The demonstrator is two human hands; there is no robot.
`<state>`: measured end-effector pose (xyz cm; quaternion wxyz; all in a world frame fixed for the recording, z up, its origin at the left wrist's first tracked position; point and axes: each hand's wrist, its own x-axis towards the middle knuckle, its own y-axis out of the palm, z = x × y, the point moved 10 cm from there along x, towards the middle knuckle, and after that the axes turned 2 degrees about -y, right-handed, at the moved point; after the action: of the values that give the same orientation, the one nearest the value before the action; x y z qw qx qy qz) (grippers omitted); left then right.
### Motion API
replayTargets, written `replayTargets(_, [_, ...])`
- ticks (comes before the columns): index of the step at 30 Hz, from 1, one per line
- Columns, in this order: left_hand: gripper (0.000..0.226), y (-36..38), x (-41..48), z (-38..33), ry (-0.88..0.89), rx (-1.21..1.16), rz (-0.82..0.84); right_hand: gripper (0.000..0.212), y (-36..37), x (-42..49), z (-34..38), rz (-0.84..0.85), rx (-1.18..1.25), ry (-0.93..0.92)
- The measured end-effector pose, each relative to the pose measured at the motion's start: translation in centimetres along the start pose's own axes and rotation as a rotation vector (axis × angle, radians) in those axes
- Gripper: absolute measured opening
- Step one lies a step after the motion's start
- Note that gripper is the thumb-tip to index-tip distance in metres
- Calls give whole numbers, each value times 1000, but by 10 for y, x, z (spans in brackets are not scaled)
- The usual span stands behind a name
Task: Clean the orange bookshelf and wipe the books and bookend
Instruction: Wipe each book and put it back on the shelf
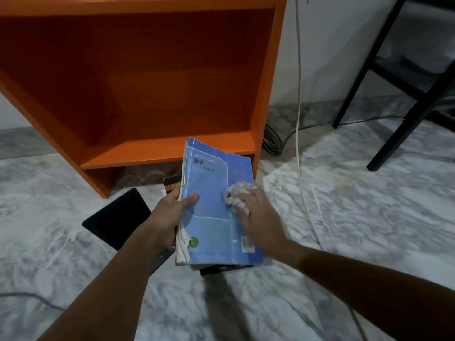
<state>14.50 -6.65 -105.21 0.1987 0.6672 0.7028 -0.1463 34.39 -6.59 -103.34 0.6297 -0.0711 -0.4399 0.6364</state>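
Observation:
The orange bookshelf stands empty on the marble floor ahead of me. A worn blue book is held above the floor in front of it. My left hand grips the book's spine edge, thumb on the cover. My right hand presses a crumpled white cloth onto the cover's right side, fingers curled over the cloth. Under the blue book lie a black book and a book with an orange and black cover. A black flat item lies on the floor to the left.
A white cable hangs down the wall right of the shelf. A coiled dark cable lies at the shelf's right foot. A black chair frame stands at the right. A thin dark cord crosses the floor at lower left.

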Motion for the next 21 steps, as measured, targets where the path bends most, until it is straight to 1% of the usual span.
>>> replayTargets(2, [34,-3,-4,1,-13,21,32,27,-21,4,-73,-43,-16,402])
replayTargets(3, [35,-4,-6,1,-18,18,48,30,-29,2,-97,-71,40,558])
replayTargets(4, [36,-5,-9,0,-18,9,62,32,-34,1,-111,-93,124,660])
replayTargets(5, [37,-5,-12,-3,-14,1,77,32,-34,2,-115,-89,233,743])
replayTargets(6, [36,-4,-13,-6,-4,0,82,36,-29,2,-110,-63,427,839])
replayTargets(7, [35,-3,-14,-9,6,2,86,43,-19,0,-103,-31,672,938])
replayTargets(8, [34,-1,-14,-13,17,0,88,51,-13,1,-87,10,869,991])
replayTargets(9, [32,0,-14,-15,23,-10,87,55,-10,5,-69,69,1014,972])
replayTargets(10, [31,0,-12,-18,29,-20,82,51,-6,13,-57,135,1050,915])
replayTargets(11, [33,-2,-11,-21,30,-24,73,39,-5,22,-45,189,1032,842])
replayTargets(12, [36,-4,-10,-21,26,-10,54,32,-10,28,-36,208,961,786])
replayTargets(15, [45,-13,-10,-33,45,58,-72,32,-25,53,-17,150,928,659])
replayTargets(17, [44,-16,-13,-51,114,95,-171,29,-39,75,4,88,884,508])
replayTargets(18, [49,-13,-14,-61,147,117,-185,29,-47,84,19,57,847,406])
replayTargets(19, [60,-9,-16,-71,170,133,-180,31,-56,94,36,13,769,304])
replayTargets(20, [73,-4,-17,-81,184,141,-167,35,-65,100,55,-25,644,191])
replayTargets(21, [85,1,-22,-95,211,138,-149,33,-70,104,73,-56,510,70])
